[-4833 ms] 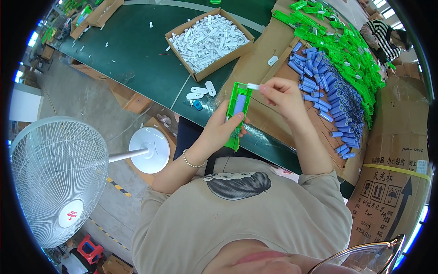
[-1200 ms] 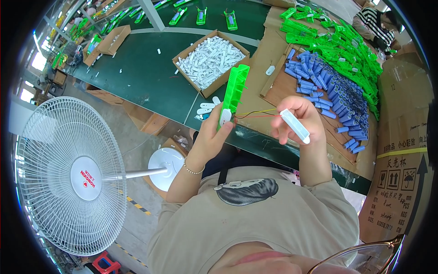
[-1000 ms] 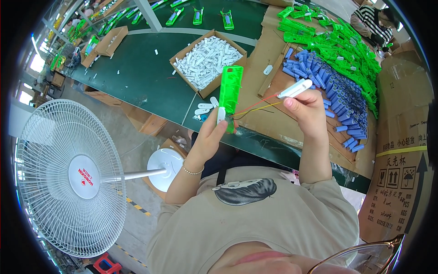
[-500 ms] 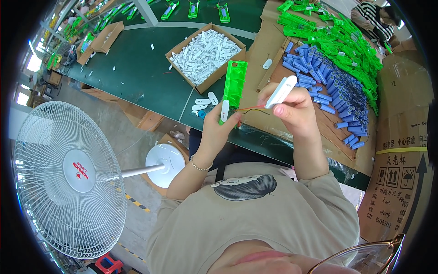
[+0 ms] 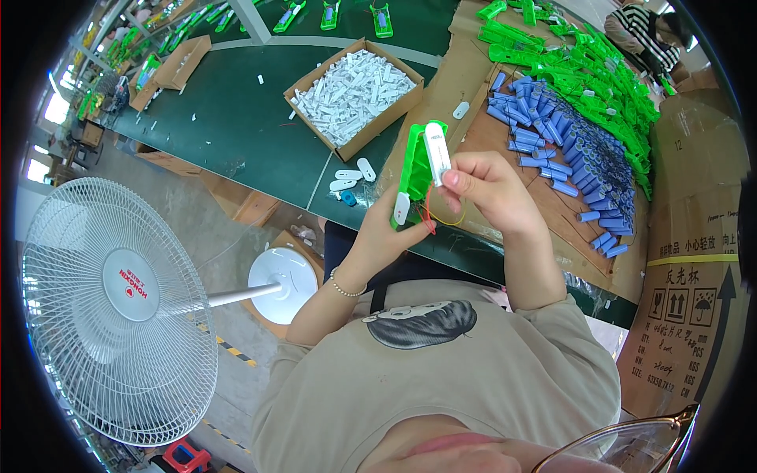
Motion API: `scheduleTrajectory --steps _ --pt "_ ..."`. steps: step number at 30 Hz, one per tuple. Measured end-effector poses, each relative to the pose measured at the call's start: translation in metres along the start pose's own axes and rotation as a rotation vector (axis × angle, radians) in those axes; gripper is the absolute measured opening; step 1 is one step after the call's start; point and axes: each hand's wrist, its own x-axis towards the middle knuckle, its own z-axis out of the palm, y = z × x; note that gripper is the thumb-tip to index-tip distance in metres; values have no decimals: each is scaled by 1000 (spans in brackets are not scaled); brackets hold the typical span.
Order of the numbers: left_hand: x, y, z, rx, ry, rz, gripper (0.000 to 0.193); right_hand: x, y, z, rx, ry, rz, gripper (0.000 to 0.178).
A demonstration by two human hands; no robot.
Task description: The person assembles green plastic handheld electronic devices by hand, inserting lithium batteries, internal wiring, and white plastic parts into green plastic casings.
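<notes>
My left hand [image 5: 380, 238] is closed round the near end of a green plastic housing [image 5: 413, 164], which stands tilted above the table's front edge. A small white oval piece [image 5: 402, 208] sits at the housing's near end, by my left fingers. Between the thumb and fingers of my right hand [image 5: 497, 191] is a long white plastic piece with rounded ends [image 5: 436, 150]. It lies close along the housing's right side; whether they touch, I cannot tell. A red wire [image 5: 428, 209] and a yellow wire [image 5: 451, 222] loop between the two hands.
Ahead stands a cardboard box [image 5: 356, 146] full of white pieces, with several white oval pieces [image 5: 366, 169] near it. Blue battery cells [image 5: 564, 188] and green housings [image 5: 576, 75] are heaped at right. A fan [image 5: 126, 292] stands left, a tall carton [image 5: 694, 229] right.
My right hand has brought the long white piece left and down, alongside the green housing. The housing has turned in my left hand, and the wires now sag in loops.
</notes>
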Motion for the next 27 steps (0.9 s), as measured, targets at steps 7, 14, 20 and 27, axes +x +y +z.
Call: scheduleTrajectory --steps 7,14,20,27 --pt "-3 -4 -1 -2 -17 -45 57 -2 7 -9 124 -49 14 31" --pt "-7 9 4 151 -159 -50 50 6 11 -1 -233 421 -63 29" --pt "-11 9 7 169 -280 -107 66 4 23 7 -370 478 -39 44" --pt "5 6 -35 437 93 540 59 1 21 0 127 102 58 52"
